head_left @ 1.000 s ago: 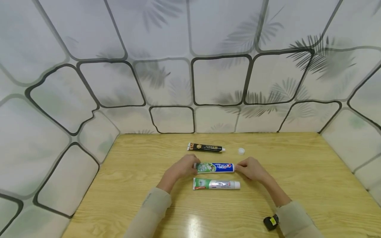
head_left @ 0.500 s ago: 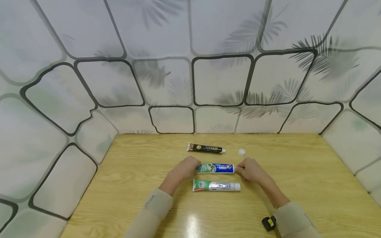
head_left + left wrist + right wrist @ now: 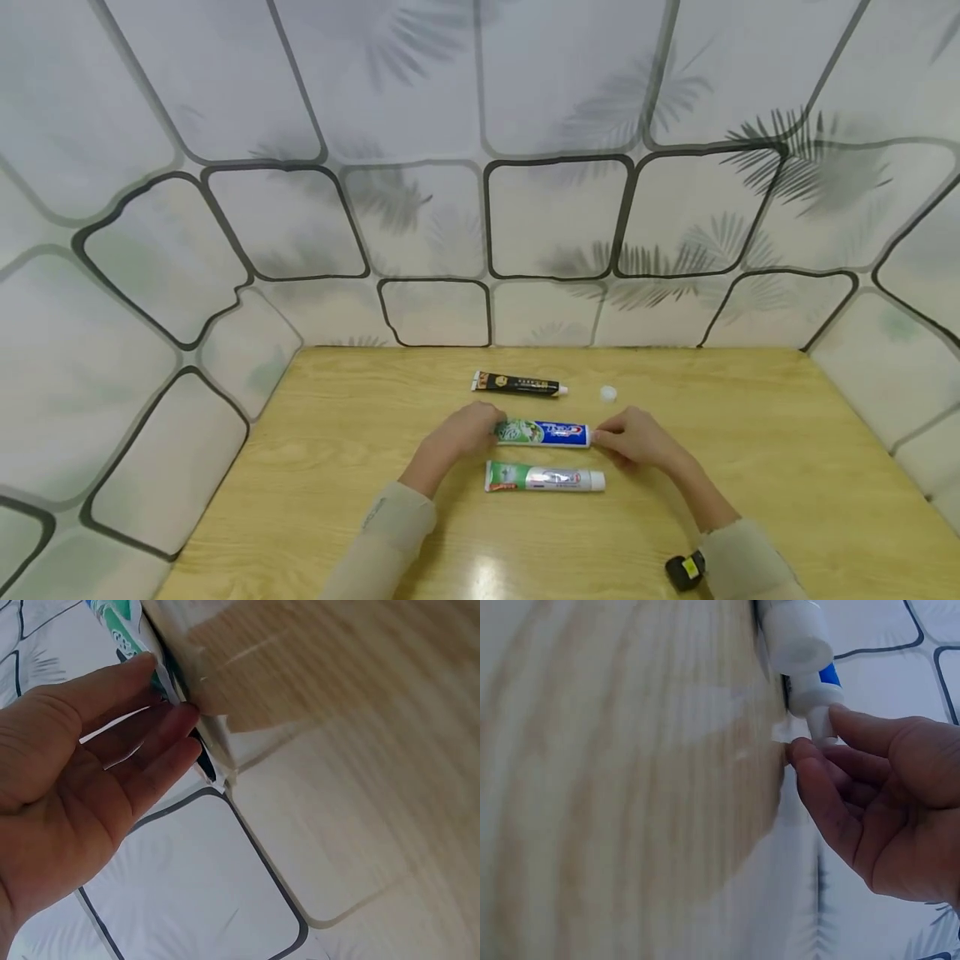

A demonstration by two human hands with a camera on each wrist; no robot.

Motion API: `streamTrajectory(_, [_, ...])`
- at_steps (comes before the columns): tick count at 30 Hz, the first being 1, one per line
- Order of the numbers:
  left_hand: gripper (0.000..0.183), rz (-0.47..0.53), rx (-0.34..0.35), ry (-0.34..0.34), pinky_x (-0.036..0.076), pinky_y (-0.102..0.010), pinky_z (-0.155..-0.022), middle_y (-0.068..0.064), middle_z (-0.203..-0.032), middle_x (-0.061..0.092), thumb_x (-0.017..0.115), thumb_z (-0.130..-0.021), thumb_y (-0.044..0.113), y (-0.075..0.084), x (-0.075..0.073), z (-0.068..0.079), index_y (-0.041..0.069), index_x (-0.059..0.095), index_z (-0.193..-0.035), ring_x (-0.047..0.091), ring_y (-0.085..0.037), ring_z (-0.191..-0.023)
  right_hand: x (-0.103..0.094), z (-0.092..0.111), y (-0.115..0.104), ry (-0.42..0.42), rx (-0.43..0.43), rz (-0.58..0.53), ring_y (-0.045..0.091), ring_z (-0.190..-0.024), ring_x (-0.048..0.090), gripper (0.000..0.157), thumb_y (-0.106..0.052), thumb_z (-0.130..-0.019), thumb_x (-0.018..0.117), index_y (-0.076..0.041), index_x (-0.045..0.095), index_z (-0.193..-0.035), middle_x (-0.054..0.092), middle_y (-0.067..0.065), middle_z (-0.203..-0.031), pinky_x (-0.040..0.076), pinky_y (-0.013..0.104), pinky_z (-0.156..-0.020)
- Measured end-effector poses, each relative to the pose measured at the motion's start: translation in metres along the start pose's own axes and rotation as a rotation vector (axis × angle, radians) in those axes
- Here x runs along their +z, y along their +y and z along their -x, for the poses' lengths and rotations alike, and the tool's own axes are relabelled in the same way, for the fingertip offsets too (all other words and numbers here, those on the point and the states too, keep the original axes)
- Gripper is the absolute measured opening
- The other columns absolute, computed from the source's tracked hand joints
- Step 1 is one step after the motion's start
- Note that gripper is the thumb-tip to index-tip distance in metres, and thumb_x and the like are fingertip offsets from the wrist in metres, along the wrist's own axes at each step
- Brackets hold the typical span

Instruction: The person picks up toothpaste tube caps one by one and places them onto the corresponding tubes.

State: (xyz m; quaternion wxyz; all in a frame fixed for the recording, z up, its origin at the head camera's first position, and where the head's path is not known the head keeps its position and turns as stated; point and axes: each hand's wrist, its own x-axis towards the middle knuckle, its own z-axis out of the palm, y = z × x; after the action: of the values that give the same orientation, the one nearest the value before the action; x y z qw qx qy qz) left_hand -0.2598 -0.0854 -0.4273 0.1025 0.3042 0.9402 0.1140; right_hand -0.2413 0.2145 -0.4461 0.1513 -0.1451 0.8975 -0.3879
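Note:
A blue and green toothpaste tube (image 3: pixel 543 432) lies crosswise on the wooden table between both hands. My left hand (image 3: pixel 467 427) pinches its flat tail end; in the left wrist view the thumb (image 3: pixel 139 671) is on the printed side and the fingers are behind. At the other end, my right hand (image 3: pixel 633 437) pinches the narrow white nozzle (image 3: pixel 821 726), which carries no cap. Nearer to me is a silver and green toothpaste tube (image 3: pixel 543 477) with its white cap on. Beyond the held tube lies a smaller black toothpaste tube (image 3: pixel 519 384).
A loose white cap (image 3: pixel 608 393) sits on the wooden table (image 3: pixel 337 392), right of the black tube. A small black object with a yellow patch (image 3: pixel 686 572) is beside the right sleeve. Patterned fabric walls (image 3: pixel 558 217) stand along the table's back and sides.
The head view has tilted slightly, so everything sits a little lower in the picture. Both hands keep their hold on the blue and green toothpaste tube, which stays in place.

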Motion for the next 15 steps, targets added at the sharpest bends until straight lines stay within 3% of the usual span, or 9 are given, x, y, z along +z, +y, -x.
streamTrajectory(4, [0.025, 0.022, -0.041, -0.002, 0.052, -0.036, -0.091, -0.008, -0.113, 0.07, 0.066, -0.096, 0.013, -0.001, -0.007, -0.001, 0.004, 0.068, -0.119, 0.065, -0.023, -0.105, -0.005, 0.0, -0.001, 0.008, 0.021, -0.015, 0.016, -0.053, 0.058, 0.025, -0.022, -0.099, 0.062, 0.0, 0.074, -0.103, 0.061, 0.004, -0.063, 0.05, 0.032, -0.049])
streamTrajectory(7, [0.033, 0.063, -0.042, 0.045, 0.048, -0.041, -0.099, -0.013, -0.126, 0.064, 0.063, -0.098, 0.014, -0.004, -0.014, -0.008, 0.002, 0.063, -0.129, 0.059, -0.028, -0.118, -0.011, -0.001, -0.001, 0.095, 0.054, -0.016, 0.018, -0.056, 0.059, 0.026, -0.018, -0.097, 0.063, 0.005, 0.069, -0.109, 0.063, 0.007, -0.071, 0.052, 0.034, -0.052])
streamTrajectory(11, [0.031, 0.146, -0.01, 0.117, 0.048, -0.043, -0.097, -0.016, -0.125, 0.063, 0.061, -0.099, 0.008, -0.009, -0.02, -0.024, 0.001, 0.063, -0.129, 0.059, -0.031, -0.116, -0.019, -0.006, 0.001, 0.209, 0.085, -0.036, 0.018, -0.056, 0.057, 0.036, -0.013, -0.093, 0.065, 0.01, 0.056, -0.119, 0.059, 0.012, -0.081, 0.05, 0.033, -0.052])
streamTrajectory(15, [0.032, 0.235, -0.012, 0.128, 0.048, -0.043, -0.098, -0.017, -0.129, 0.061, 0.058, -0.099, 0.006, -0.013, -0.022, -0.041, -0.001, 0.061, -0.131, 0.059, -0.031, -0.117, -0.022, -0.017, 0.008, 0.258, 0.092, -0.012, 0.018, -0.059, 0.055, 0.048, -0.012, -0.089, 0.066, 0.011, 0.048, -0.128, 0.056, 0.016, -0.091, 0.047, 0.032, -0.054])
